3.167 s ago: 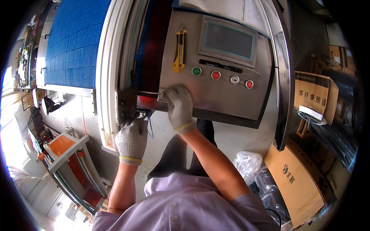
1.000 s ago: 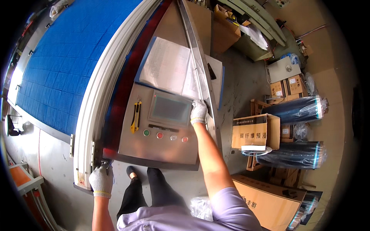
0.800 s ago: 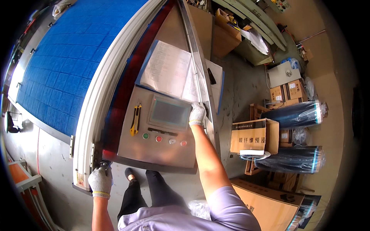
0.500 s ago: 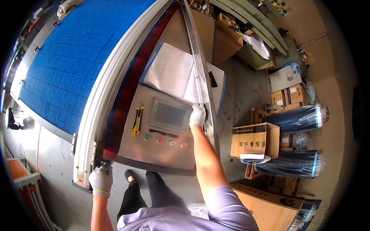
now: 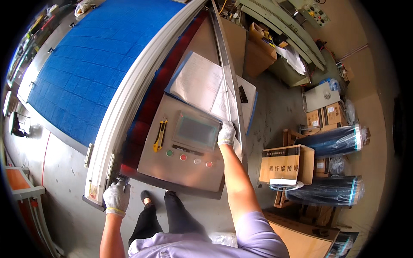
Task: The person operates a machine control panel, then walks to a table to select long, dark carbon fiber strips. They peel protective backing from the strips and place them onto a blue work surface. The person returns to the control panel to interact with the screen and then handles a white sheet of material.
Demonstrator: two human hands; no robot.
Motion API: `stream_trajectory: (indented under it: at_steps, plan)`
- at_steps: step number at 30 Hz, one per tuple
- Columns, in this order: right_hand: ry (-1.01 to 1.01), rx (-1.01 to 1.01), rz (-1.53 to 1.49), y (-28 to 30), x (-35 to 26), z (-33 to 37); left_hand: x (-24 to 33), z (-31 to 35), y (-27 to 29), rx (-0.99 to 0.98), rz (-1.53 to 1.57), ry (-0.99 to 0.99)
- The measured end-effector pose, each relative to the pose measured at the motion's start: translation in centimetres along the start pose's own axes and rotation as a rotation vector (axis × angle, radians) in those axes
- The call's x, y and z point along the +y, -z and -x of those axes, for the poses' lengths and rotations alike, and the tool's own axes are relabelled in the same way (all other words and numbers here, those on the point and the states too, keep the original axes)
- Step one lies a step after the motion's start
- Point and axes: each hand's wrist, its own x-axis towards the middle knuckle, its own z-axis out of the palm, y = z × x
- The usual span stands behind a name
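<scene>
My left hand, in a grey-white knit glove, is closed around a dark fitting at the near end of the long white beam. My right hand, gloved alike, grips the inner edge of a long metal rail; its fingertips are partly hidden. Between the hands lies a metal control panel with a touchscreen and a row of round buttons. On it rest a yellow utility knife and an open blue folder of papers, which the rail crosses above.
Left of the beam spreads a large blue bed surface. To the right stand an open cardboard box and plastic-wrapped dark rolls. Further cartons and a green machine stand farther back.
The whole view has shifted slightly, so the machine sits a little farther right. Both hands keep their holds on the beam's end fitting and the rail.
</scene>
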Motion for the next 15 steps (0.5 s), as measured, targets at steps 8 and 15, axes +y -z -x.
stream_trajectory:
  at_steps: [8, 15]
  plan:
    - [-0.17, 0.036, 0.071, -2.6, 2.2, -0.6, 0.4, -0.1, -0.1, -0.012, 0.026, 0.0]
    - [0.078, 0.103, -0.272, 11.3, -4.9, 4.7, -0.4, 0.4, 0.1, 0.013, 0.117, 0.0]
